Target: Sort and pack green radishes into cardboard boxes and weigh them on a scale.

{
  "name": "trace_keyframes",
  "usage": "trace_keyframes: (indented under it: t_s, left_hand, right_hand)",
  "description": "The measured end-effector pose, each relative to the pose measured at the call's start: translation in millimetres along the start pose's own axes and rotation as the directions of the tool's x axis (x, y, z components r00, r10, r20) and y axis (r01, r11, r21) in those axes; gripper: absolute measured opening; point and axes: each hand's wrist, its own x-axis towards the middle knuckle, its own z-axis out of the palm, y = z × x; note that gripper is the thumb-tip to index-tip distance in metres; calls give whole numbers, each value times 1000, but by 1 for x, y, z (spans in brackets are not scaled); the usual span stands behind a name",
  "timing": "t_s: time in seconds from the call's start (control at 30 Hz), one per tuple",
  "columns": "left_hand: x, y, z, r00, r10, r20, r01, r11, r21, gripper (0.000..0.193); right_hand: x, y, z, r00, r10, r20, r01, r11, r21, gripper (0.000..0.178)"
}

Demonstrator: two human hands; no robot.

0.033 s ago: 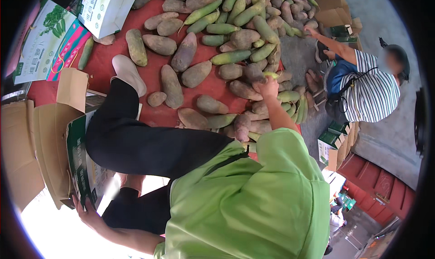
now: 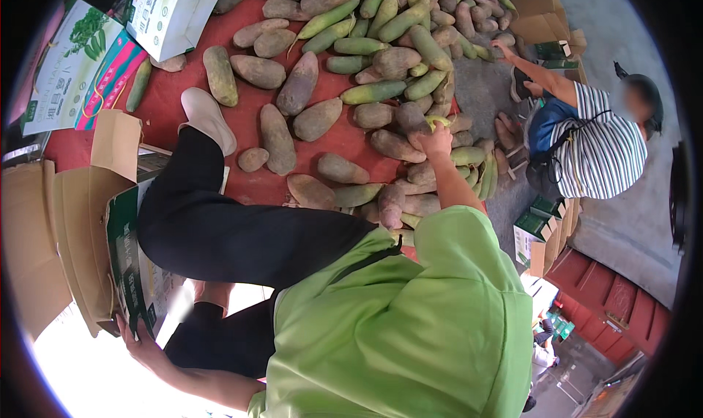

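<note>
My right hand (image 2: 435,141) reaches into a heap of dusty green radishes. Its fingers are closed around a yellowish-green radish (image 2: 438,120), which my hand partly hides. A brownish, soil-covered radish (image 2: 411,116) lies right against those fingers. At the lower left, my left hand (image 2: 143,346) grips the bottom corner of an open cardboard box (image 2: 126,253) with a dark green and white side. Its thumb and fingers rest on the box's edge. The box stands tilted beside my bent leg, and I cannot see what is inside it.
Many radishes lie on a red ground sheet (image 2: 172,96). White-and-green printed cartons (image 2: 77,63) stand at the upper left. A person in a striped shirt (image 2: 604,143) crouches at the right, one hand by the heap. More open boxes (image 2: 538,231) are beside that person.
</note>
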Motion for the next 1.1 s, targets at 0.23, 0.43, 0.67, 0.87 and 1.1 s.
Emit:
trace_keyframes:
  t_s: [0.23, 0.43, 0.67, 0.87, 1.1]
  left_hand:
    - [0, -5, 3, 999, -33, 22, 34, 998, -58, 30]
    - [0, -5, -1, 997, -68, 35, 70, 995, -76, 32]
    - [3, -15, 0, 998, -39, 51, 43, 996, -79, 34]
    - [-1, -13, 0, 998, -50, 39, 51, 998, -23, 36]
    - [-2, -7, -3, 992, -117, 49, 122, 985, -120, 41]
  right_hand:
    - [24, 7, 22, 914, 48, 403, -122, 980, 159, 92]
    - [12, 9, -3, 959, -24, 281, -207, 619, 758, 42]
    - [2, 16, 55, 981, -151, 122, 92, 915, 394, 49]
    - [-76, -78, 45, 856, -452, 251, 268, 803, 532, 36]
    - [-23, -52, 46, 953, -264, 147, 124, 785, 607, 26]
